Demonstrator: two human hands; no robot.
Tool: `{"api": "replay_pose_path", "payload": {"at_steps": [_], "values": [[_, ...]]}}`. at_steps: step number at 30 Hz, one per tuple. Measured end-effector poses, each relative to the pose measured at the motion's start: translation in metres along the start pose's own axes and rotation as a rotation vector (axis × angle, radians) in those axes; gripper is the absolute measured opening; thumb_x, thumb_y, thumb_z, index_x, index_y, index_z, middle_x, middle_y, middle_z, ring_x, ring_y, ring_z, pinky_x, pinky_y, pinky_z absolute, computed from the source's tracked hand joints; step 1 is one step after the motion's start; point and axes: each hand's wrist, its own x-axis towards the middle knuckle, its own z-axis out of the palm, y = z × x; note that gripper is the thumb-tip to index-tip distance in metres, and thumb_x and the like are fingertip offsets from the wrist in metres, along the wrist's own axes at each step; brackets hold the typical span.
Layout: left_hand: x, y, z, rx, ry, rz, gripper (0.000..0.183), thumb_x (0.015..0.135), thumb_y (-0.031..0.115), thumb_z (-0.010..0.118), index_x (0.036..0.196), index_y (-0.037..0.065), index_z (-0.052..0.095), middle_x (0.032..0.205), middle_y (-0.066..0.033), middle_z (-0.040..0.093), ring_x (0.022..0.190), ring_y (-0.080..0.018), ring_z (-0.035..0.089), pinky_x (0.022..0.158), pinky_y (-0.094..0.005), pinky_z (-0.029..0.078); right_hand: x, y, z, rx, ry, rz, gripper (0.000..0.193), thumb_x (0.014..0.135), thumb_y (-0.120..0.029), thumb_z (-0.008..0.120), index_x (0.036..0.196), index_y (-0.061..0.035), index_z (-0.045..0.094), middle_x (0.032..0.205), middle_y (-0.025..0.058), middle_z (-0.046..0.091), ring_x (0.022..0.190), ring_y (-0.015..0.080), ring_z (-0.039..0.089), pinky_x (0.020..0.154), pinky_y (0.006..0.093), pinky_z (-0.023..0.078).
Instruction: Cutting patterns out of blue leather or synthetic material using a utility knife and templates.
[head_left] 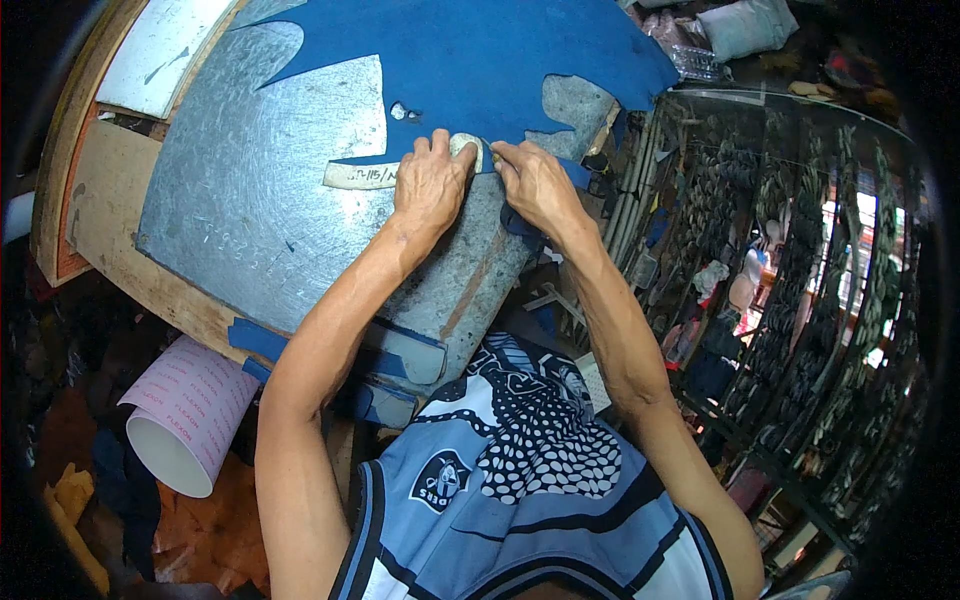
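Observation:
A large blue sheet, like leather, with cut-out edges lies over a grey metal work surface. On its near edge rests a narrow, cream, curved pattern template with handwriting on it. My left hand is laid over the template, fingers apart, with the fingertips against it and the sheet. Close beside the template's rounded right end, my right hand is closed in a pinch. A small slim thing shows at its fingertips, too small to name. Beyond my right hand, a blue strip of the sheet continues to the right.
The grey metal plate sits on a wooden bench. Blue scraps hang at the near edge. A rolled printed sheet stands at lower left. On the right, a rack carries many dark hanging pieces.

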Motion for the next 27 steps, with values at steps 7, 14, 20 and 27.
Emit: {"api": "replay_pose_path", "payload": {"at_steps": [7,14,20,27], "values": [[0.001,0.0,-0.003,-0.03,-0.009,-0.002,0.023,0.088,0.011,0.058,0.11,0.011,0.066,0.1,-0.0154,0.055,0.091,-0.0329,0.06,0.072,-0.0433,0.054,-0.007,-0.018,0.004,0.034,0.025,0.065,0.031,0.094,-0.013,0.057,0.118,0.003,0.066,0.098,0.0269,0.066,0.093,0.044,0.064,0.084,0.0485,0.05],[0.0,-0.002,0.001,-0.055,0.0,-0.004,0.023,0.088,0.012,0.057,0.11,0.011,0.066,0.1,-0.0156,0.055,0.09,-0.0335,0.06,0.073,-0.0441,0.054,-0.01,-0.029,0.017,0.065,0.076,0.123,0.025,0.095,-0.014,0.055,0.111,0.0042,0.063,0.093,0.0295,0.063,0.088,0.0475,0.065,0.076,0.0536,0.053],[0.002,-0.003,-0.001,-0.066,0.012,0.005,0.022,0.088,0.013,0.058,0.108,0.011,0.067,0.099,-0.0159,0.055,0.089,-0.0337,0.06,0.07,-0.044,0.054,-0.014,-0.032,0.016,0.043,0.047,0.142,0.025,0.095,-0.014,0.054,0.11,0.0051,0.062,0.097,0.0316,0.062,0.088,0.0494,0.064,0.077,0.0545,0.054],[0.004,-0.003,0.001,-0.05,0.019,0.013,0.019,0.087,0.013,0.058,0.104,0.01,0.067,0.098,-0.0162,0.055,0.088,-0.0338,0.06,0.069,-0.0432,0.055,-0.039,-0.043,0.026,0.058,0.076,0.15,0.026,0.096,-0.015,0.052,0.11,0.0053,0.06,0.098,0.0316,0.061,0.088,0.0506,0.064,0.077,0.0549,0.054]]}}
